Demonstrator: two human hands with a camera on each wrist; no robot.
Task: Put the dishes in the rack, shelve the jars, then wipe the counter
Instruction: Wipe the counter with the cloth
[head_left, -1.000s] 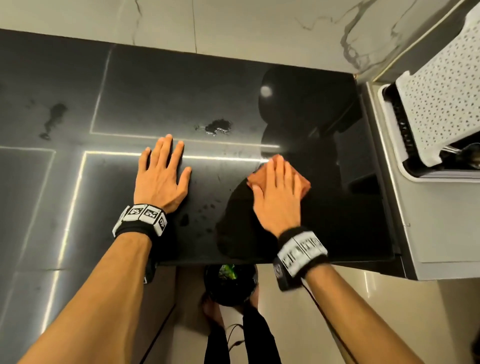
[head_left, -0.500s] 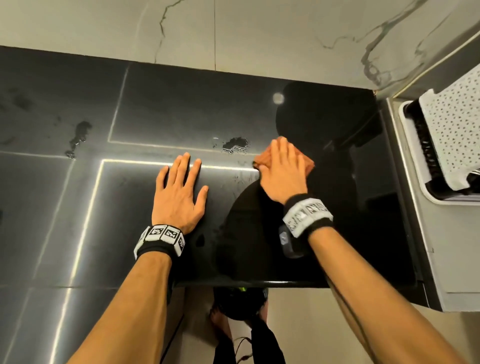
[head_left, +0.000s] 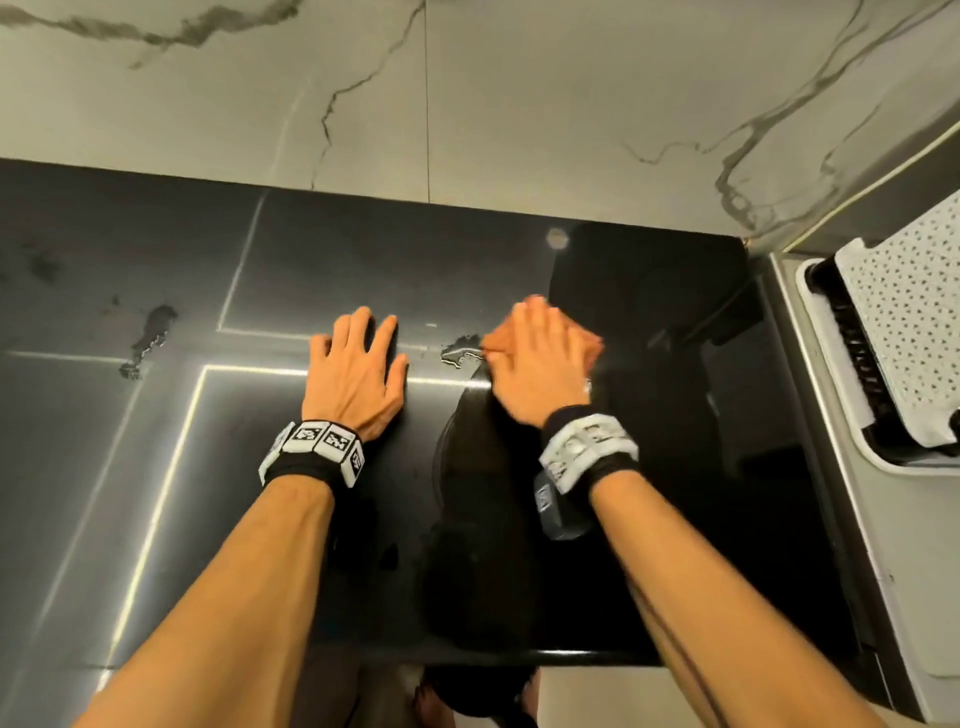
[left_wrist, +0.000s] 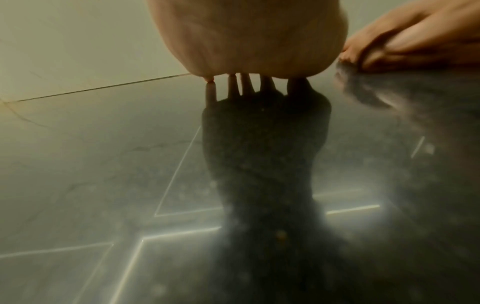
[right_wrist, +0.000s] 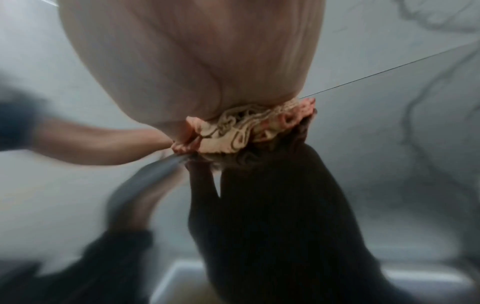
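Note:
My right hand (head_left: 540, 358) lies flat with straight fingers on an orange patterned cloth (head_left: 493, 340), pressing it onto the glossy black counter (head_left: 363, 249). The hand and cloth are motion-blurred. The cloth's left edge touches a small puddle (head_left: 460, 354). In the right wrist view the cloth (right_wrist: 246, 127) bunches out from under my right hand (right_wrist: 194, 61). My left hand (head_left: 358, 364) rests flat on the counter just left of the puddle, fingers spread, holding nothing. The left wrist view shows my left hand (left_wrist: 249, 41) and its reflection in the counter (left_wrist: 103, 164).
A second wet mark (head_left: 148, 332) sits on the counter at the far left. A white perforated dish rack (head_left: 904, 353) stands on the steel surface to the right. The marble wall (head_left: 519, 104) closes the back. The counter's front edge (head_left: 571, 657) is close to my body.
My right hand has slid the cloth away from the front edge toward the wall and leftward, up to the puddle. My left hand has stayed flat in place.

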